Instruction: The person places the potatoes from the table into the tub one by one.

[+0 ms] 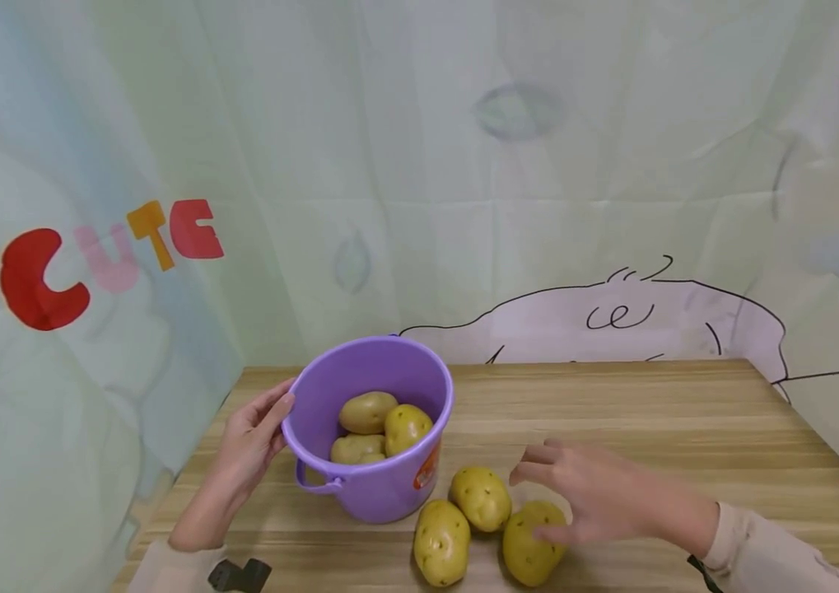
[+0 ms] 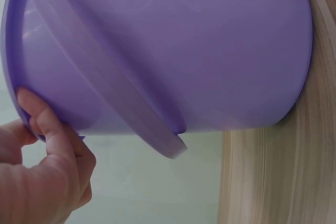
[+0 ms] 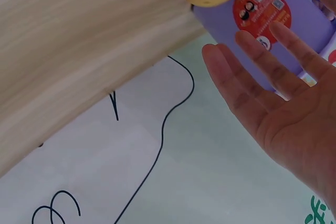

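Sleeves [image 1: 775, 548]: nearest, entering at seven and five o'clock in the head view, both cut off by its edge.
Three loose potatoes [image 1: 442, 543]: on the table, at four to five o'clock from the bucket; judging by the share outside, the work seems about halfway, with these left. The right wrist view cuts them off at its top edge.
Right hand [image 1: 604, 494]: above and beside the loose potato at its eight o'clock, fingers spread and pinching nothing. The thumb overlaps that potato in the head view; I cannot tell whether they touch.
Left hand [image 1: 249, 441]: at the bucket's nine o'clock, fingers and thumb pinching the rim.
Bucket [image 1: 389, 494]: purple, on the table just beyond the loose potatoes, its handle [image 1: 319, 486] hanging at seven to eight o'clock. The sticker [image 3: 261, 17] is too small to read.
Potatoes inside [image 1: 368, 412]: at least three, seemingly the part already done; the near wall hides the bottom, so more could lie beneath.
Table [image 1: 612, 395]: wooden, its near edge out of frame.
Curtain [image 1: 419, 206]: farthest, at twelve o'clock, its pale print partly blurred.
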{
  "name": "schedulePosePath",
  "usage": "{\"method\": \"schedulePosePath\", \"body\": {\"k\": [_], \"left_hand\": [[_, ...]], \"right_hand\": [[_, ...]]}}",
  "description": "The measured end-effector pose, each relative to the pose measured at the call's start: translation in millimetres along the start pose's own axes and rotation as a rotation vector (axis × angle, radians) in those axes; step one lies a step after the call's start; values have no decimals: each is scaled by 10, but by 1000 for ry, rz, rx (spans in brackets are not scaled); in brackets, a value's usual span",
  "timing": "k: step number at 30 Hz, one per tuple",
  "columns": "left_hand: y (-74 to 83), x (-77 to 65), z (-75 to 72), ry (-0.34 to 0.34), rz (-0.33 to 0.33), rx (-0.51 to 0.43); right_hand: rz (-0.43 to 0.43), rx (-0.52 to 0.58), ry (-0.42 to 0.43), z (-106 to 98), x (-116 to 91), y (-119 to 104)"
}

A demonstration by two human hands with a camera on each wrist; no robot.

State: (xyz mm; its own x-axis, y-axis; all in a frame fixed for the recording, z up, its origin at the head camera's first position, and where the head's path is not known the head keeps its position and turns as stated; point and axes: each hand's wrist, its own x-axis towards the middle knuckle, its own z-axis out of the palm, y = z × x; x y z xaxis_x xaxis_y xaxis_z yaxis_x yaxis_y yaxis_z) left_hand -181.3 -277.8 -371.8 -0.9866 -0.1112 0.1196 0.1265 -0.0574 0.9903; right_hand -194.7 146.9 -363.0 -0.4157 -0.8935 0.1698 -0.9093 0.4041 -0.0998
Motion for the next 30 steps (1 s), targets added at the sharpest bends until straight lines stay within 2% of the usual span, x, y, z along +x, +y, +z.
{"method": "schedulePosePath", "body": {"k": [11, 15, 23, 30], "left_hand": [[-8, -5, -19, -1, -3, -9], [-13, 1, -19, -1, -1, -8], [-14, 5, -15, -4, 8, -6], [-19, 4, -15, -10, 7, -7]], "right_hand": [[-59, -9, -20, 213, -91, -39], [-49, -23, -31, 280, -123, -64], [-15, 3, -111, 410, -154, -89], [9, 5, -124, 474, -144, -98]]}}
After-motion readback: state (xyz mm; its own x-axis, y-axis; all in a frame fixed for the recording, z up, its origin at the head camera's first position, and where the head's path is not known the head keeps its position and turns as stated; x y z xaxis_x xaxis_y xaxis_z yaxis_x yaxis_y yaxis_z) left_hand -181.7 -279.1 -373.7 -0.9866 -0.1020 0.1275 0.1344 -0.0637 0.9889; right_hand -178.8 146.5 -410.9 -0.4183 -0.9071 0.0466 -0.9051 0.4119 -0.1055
